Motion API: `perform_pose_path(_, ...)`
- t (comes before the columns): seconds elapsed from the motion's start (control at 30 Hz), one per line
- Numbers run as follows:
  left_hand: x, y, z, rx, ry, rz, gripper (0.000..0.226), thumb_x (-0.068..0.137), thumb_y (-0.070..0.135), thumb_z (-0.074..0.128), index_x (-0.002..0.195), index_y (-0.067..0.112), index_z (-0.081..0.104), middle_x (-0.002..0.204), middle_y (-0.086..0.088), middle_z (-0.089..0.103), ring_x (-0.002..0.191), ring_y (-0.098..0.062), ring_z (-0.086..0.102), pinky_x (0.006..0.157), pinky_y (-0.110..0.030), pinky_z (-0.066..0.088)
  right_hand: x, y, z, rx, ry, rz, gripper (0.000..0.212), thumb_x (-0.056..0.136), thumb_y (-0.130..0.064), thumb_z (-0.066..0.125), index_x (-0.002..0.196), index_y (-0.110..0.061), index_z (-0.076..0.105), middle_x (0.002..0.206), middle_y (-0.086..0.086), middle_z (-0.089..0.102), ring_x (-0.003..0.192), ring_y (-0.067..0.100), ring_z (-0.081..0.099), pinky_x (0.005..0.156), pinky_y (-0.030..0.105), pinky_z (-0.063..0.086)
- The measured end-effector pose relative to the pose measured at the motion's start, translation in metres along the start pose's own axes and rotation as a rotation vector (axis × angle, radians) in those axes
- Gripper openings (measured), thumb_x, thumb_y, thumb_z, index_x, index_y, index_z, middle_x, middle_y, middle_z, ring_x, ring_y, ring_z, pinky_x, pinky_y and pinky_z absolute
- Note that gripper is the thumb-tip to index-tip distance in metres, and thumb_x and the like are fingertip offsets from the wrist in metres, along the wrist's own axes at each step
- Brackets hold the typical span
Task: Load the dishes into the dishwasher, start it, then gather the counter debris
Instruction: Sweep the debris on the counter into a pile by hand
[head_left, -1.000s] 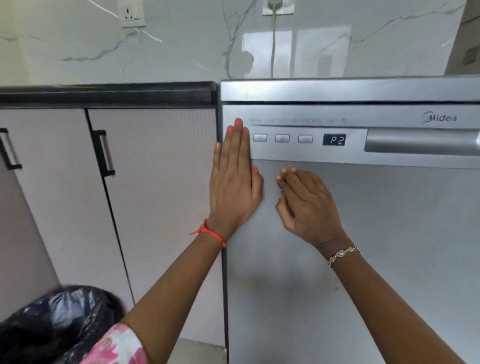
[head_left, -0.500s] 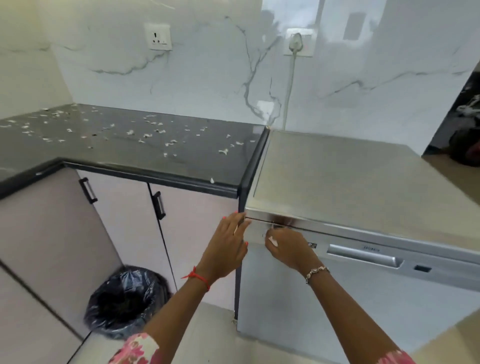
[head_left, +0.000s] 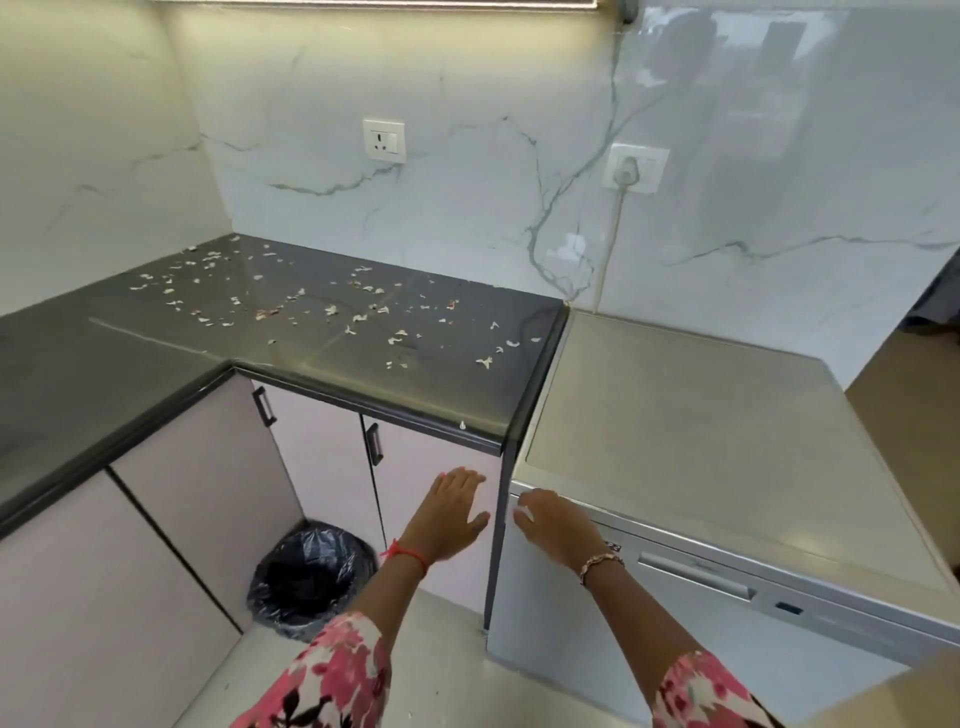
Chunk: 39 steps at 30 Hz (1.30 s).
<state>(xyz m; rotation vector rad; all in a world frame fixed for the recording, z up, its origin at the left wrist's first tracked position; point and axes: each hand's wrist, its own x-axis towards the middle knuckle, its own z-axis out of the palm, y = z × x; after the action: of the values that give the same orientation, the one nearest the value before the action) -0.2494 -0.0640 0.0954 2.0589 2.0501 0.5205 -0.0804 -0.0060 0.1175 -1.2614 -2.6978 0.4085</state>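
Both reach forward, left hand (head_left: 449, 514) splayed before the cabinet door (head_left: 410, 467), right hand (head_left: 556, 525) relaxed at the dishwasher (head_left: 675, 415) corner.

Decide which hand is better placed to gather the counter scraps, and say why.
Left hand: it is open, on the counter side, below the scraps; the right hand is at the dishwasher, farther away.

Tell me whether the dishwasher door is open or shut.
Shut. The dishwasher door stands upright, flush under the steel top, with no racks showing.
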Motion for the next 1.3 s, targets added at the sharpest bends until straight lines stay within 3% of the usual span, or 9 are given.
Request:
perform_pose_path(0.2, 0.014, -0.021, -0.020, -0.006, 0.072, -0.056, 0.045, 0.094, 0.030, 0.047, 0.134, 0.009, 0.041, 0.141, -0.009, 0.042, 0.135, -0.022, 0.029, 0.116, -0.034, 0.016, 0.030, -0.021, -0.005, 0.027, 0.079, -0.089, 0.035, 0.100, -0.025, 0.034, 0.109, -0.005, 0.061, 0.107, 0.011, 0.064, 0.093, 0.022, 0.062, 0.080, 0.026, 0.048)
perform_pose_path(0.3, 0.025, -0.042, -0.026, -0.021, 0.094, -0.087, 0.042, 0.094, 0.028, 0.048, 0.131, 0.007, 0.045, 0.138, -0.010, 0.045, 0.133, -0.023, 0.033, 0.114, -0.033, 0.020, 0.052, -0.029, 0.001, 0.033, 0.073, -0.132, 0.037, 0.101, -0.025, 0.030, 0.126, -0.007, 0.052, 0.129, 0.009, 0.055, 0.115, 0.020, 0.055, 0.097, 0.025, 0.044)
perform_pose_path(0.43, 0.050, -0.084, -0.029, -0.028, 0.092, -0.116, 0.043, 0.094, 0.026, 0.048, 0.132, 0.006, 0.044, 0.138, -0.011, 0.044, 0.134, -0.023, 0.032, 0.113, -0.032, 0.019, 0.094, -0.034, 0.021, -0.032, 0.007, -0.155, 0.049, 0.102, -0.032, 0.027, 0.145, -0.008, 0.027, 0.153, 0.007, 0.025, 0.143, 0.019, 0.020, 0.116, 0.028, 0.018)
perform_pose_path(0.5, 0.070, -0.113, -0.026, -0.043, 0.088, -0.121, 0.045, 0.094, 0.025, 0.049, 0.133, 0.005, 0.042, 0.140, -0.011, 0.042, 0.136, -0.024, 0.030, 0.115, -0.034, 0.018, 0.123, -0.035, 0.036, -0.049, -0.011, -0.113, 0.065, 0.096, -0.049, 0.011, 0.148, -0.010, 0.015, 0.157, 0.005, 0.012, 0.145, 0.017, 0.007, 0.118, 0.028, 0.005)
perform_pose_path(0.57, 0.092, -0.143, -0.026, -0.077, 0.109, -0.132, 0.045, 0.093, 0.023, 0.052, 0.133, 0.005, 0.043, 0.139, -0.012, 0.043, 0.135, -0.025, 0.031, 0.116, -0.040, 0.021, 0.154, -0.033, 0.055, -0.064, 0.014, -0.064, 0.095, 0.076, -0.066, -0.018, 0.149, -0.010, 0.008, 0.157, 0.004, 0.006, 0.145, 0.016, 0.000, 0.116, 0.030, -0.003)
perform_pose_path(0.67, 0.130, -0.189, -0.035, -0.121, 0.154, -0.156, 0.043, 0.091, 0.019, 0.055, 0.129, 0.000, 0.047, 0.134, -0.015, 0.046, 0.131, -0.029, 0.036, 0.113, -0.042, 0.027, 0.194, -0.037, 0.077, -0.119, 0.010, 0.046, 0.117, 0.059, -0.072, -0.038, 0.149, -0.010, 0.004, 0.158, 0.004, 0.000, 0.145, 0.017, -0.005, 0.115, 0.034, -0.010)
perform_pose_path(0.9, 0.210, -0.266, -0.053, -0.080, 0.159, -0.144, 0.038, 0.090, 0.017, 0.051, 0.121, -0.004, 0.050, 0.126, -0.021, 0.050, 0.121, -0.035, 0.044, 0.107, -0.042, 0.030, 0.263, -0.048, 0.089, -0.096, 0.089, 0.248, 0.094, 0.082, -0.073, -0.001, 0.148, -0.008, 0.015, 0.156, 0.006, 0.013, 0.145, 0.017, 0.005, 0.116, 0.042, -0.007)
perform_pose_path(1.1, 0.259, -0.296, -0.050, -0.076, 0.145, -0.178, 0.044, 0.087, 0.026, 0.043, 0.118, -0.003, 0.052, 0.125, -0.021, 0.051, 0.120, -0.036, 0.044, 0.106, -0.044, 0.032, 0.284, -0.042, 0.092, -0.126, 0.106, 0.279, 0.088, 0.086, -0.069, 0.003, 0.149, -0.009, 0.013, 0.157, 0.004, 0.008, 0.145, 0.014, -0.001, 0.117, 0.044, -0.005)
perform_pose_path(1.3, 0.263, -0.302, -0.041, -0.081, 0.196, -0.161, 0.035, 0.091, 0.015, 0.053, 0.121, -0.002, 0.050, 0.130, -0.018, 0.048, 0.123, -0.032, 0.041, 0.110, -0.041, 0.029, 0.325, -0.013, 0.079, -0.066, 0.110, 0.273, 0.084, 0.087, -0.067, 0.004, 0.149, -0.011, 0.003, 0.157, 0.002, -0.004, 0.145, 0.013, -0.007, 0.117, 0.034, -0.008)
